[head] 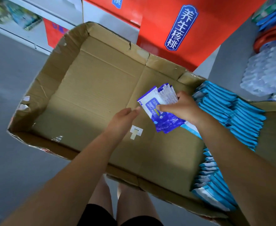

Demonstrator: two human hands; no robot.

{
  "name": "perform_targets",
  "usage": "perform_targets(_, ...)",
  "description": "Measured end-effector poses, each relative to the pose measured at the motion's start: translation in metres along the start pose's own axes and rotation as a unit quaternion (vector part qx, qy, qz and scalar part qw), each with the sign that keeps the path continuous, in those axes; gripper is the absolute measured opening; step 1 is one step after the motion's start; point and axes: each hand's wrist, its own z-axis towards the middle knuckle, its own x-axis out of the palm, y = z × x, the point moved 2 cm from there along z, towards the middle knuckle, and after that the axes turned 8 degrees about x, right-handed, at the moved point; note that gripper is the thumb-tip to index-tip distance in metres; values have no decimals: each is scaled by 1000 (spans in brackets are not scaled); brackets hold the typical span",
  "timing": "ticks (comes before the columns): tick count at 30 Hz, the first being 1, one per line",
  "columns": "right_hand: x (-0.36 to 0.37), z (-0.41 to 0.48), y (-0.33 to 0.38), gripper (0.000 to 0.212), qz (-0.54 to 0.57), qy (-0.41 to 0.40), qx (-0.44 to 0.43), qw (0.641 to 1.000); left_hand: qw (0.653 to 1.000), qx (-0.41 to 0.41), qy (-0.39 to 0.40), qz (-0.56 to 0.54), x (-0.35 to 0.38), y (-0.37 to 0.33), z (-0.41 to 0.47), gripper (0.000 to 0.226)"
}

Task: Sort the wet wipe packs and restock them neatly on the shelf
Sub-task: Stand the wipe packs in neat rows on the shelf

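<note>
Wipe packs [164,119] partly under R hand [185,109]

Matt brown cardboard box [88,88], rims torn rough; glossy plastic wipe packs [160,115]; shiny red cartons [199,38].

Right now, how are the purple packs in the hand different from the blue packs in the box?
The purple packs are dark purple-blue with white, while the blue packs are light blue. The purple packs are only a few, fanned out and held in the right hand. The blue packs are many, and they stand on edge in rows along the right side of the box. Both are thin, flat packs.
</note>
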Motion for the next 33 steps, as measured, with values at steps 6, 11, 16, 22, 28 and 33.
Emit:
perform_targets(6, 13, -113, 24, 49, 222, 178, -3, 959, 966, 7, 158, -205, 0, -16, -63, 57)
perform_targets(11, 32, -197, 46, 66, 320, 227, -8, 920, 944, 12, 185, -271, -30, -44, -130, 58)
perform_targets(16, 68, -266, 83, 48, 371, 209, -8, 905, 963, 5, 159, -215, -86, -57, -174, 52)
perform_targets(22, 142, -310, 188, 21, 320, 207, -62, 922, 967, 11, 88, -240, -217, -75, -201, 55)
perform_targets(28, 226, -341, 334, 42, 378, 184, -123, 899, 975, 65, 49, -208, -379, -135, -218, 43)
perform_targets(33, 269, -352, 428, 70, 394, 106, -185, 894, 973, 117, 38, -195, -478, -174, -230, 43)
